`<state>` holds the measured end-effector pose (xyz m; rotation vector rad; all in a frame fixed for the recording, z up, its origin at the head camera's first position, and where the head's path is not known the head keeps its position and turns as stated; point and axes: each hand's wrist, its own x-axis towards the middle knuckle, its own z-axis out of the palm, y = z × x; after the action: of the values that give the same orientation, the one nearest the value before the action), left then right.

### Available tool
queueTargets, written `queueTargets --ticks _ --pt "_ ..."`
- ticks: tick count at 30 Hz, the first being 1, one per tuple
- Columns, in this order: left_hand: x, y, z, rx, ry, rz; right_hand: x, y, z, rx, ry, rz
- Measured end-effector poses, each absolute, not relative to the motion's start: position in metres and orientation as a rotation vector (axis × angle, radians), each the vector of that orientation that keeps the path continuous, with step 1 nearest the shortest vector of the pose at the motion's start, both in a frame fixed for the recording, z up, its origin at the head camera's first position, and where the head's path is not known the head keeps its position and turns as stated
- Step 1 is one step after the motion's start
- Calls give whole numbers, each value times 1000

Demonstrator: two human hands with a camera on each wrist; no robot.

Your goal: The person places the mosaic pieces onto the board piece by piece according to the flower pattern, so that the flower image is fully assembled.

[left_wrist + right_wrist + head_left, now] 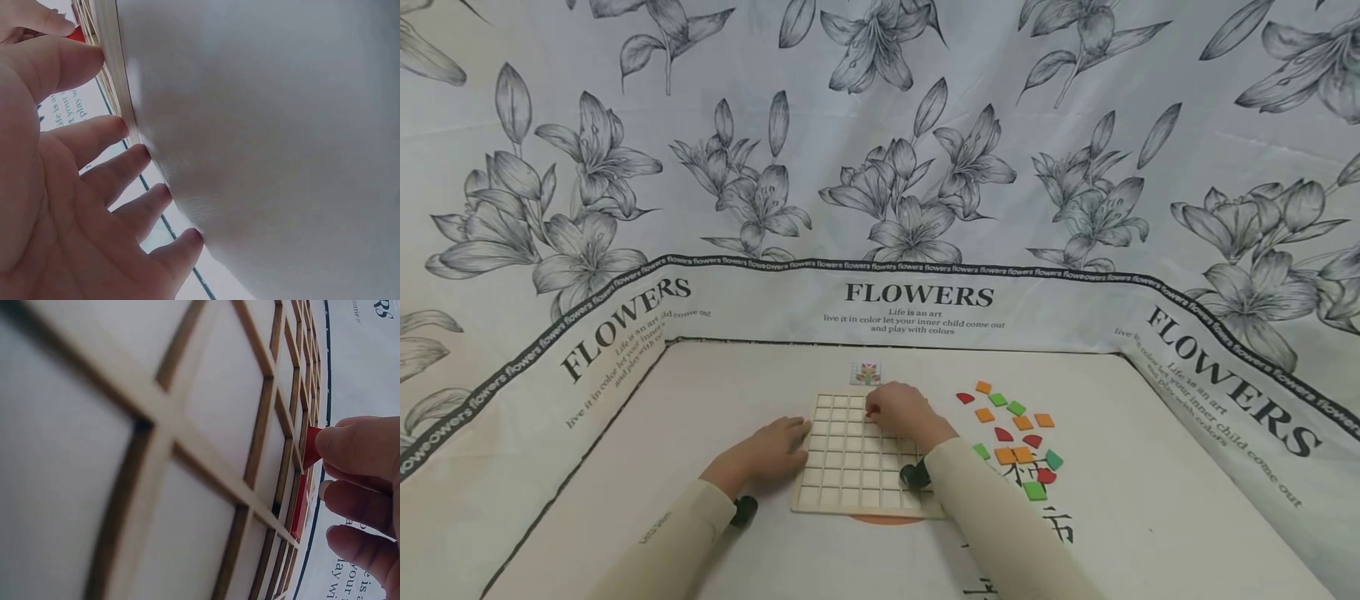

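Note:
A wooden grid board [847,478] with square cells lies on the table. My right hand [906,414] is over its far part. In the right wrist view, the thumb and forefinger pinch a red tile [310,447] at a far cell, and a second red tile [300,509] sits in the cell beside it. My left hand [767,457] rests at the board's left side, its thumb against the wooden edge [112,62] and the other fingers spread, tips on the tabletop. In the head view the right hand hides the red tiles.
Loose orange [1043,420], green [1035,491] and red [1033,441] tiles lie scattered to the right. Behind the board is a small card [867,372] with a coloured pattern. An orange shape [889,519] shows under the near edge. A flower-printed cloth [917,310] encloses the table.

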<state>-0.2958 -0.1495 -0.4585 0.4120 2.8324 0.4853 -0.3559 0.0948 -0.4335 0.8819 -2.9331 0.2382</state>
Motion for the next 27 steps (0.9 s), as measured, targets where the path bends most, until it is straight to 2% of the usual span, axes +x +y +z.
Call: queueTargets --ticks 10,27 --pt "-297 -150 -457 417 2835 488 -357 92 -433 967 -2932 216" --pt "-296 -151 -458 386 2832 476 -355 87 -430 874 -2993 299"
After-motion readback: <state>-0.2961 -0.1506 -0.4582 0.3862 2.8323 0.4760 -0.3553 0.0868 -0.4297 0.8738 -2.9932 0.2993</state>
